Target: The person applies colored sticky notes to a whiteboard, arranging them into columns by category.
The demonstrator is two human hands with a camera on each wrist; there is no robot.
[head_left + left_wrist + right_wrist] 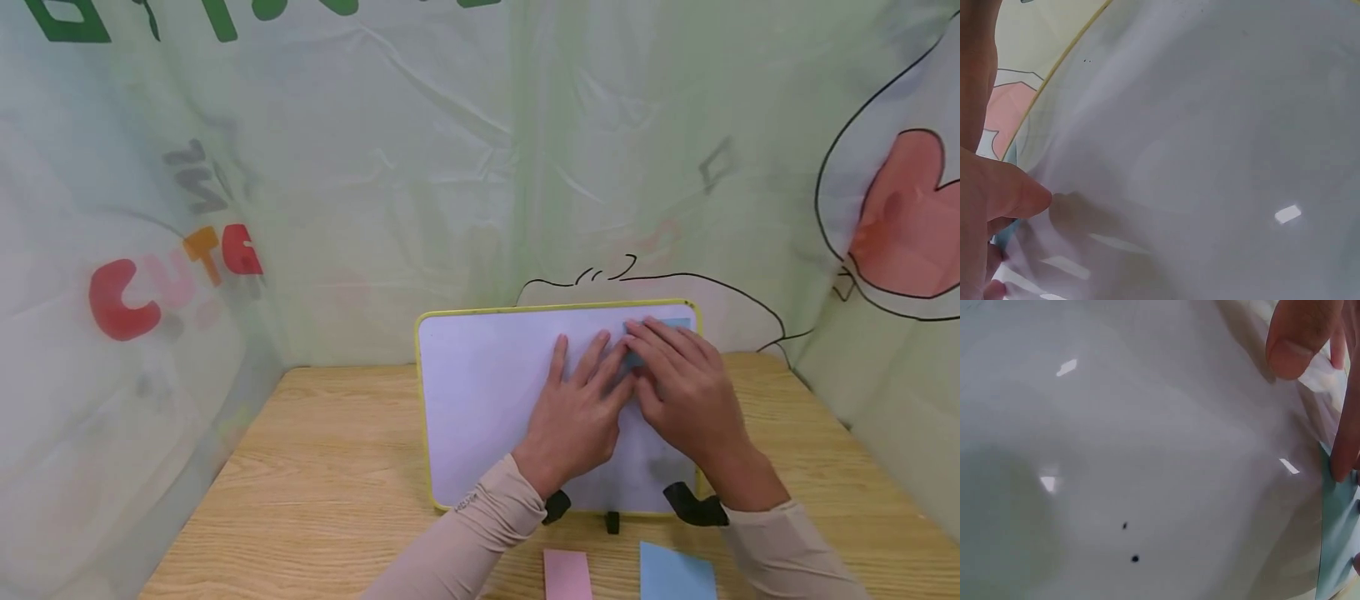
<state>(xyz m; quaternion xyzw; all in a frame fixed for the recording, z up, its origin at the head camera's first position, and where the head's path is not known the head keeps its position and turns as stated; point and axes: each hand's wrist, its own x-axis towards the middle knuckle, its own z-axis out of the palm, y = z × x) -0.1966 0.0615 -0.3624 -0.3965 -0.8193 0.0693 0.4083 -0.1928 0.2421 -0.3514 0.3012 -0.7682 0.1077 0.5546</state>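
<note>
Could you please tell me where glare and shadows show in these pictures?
Left wrist: bright glare patches on the whiteboard, a shadow beside the fingers; right wrist: small glints and soft shadows on it; head: greyish shading low on the whiteboard.

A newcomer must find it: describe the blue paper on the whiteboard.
On the wooden table stands a yellow-edged whiteboard. The blue paper is near its upper right corner, partly covered by the right hand. Another blue sheet lies on the table; only this one is on the board.

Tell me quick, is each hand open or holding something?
Left hand: open, fingers spread on the whiteboard.
Right hand: open, fingers on the blue paper there.
</note>
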